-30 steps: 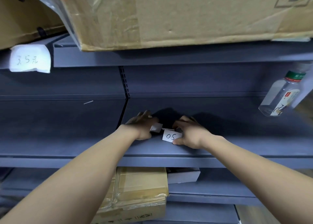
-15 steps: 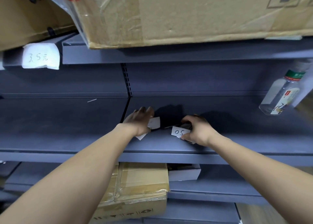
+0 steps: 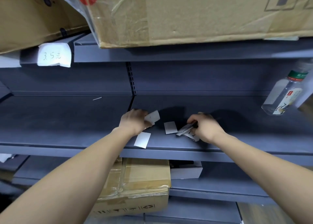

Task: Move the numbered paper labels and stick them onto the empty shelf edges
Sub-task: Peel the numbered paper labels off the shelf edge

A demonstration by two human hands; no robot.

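Head view: left hand (image 3: 133,122) pinches one paper label (image 3: 153,117) above the grey shelf (image 3: 67,122); right hand (image 3: 205,127) clasps a small stack of labels (image 3: 185,129). Two blank slips (image 3: 170,127) lie on the shelf between them.

My right hand (image 3: 204,127) covers part of the small stack of labels (image 3: 187,130), so their numbers can't be read. My left hand (image 3: 133,122) hides the near end of another label (image 3: 152,117), blurred, face unreadable.
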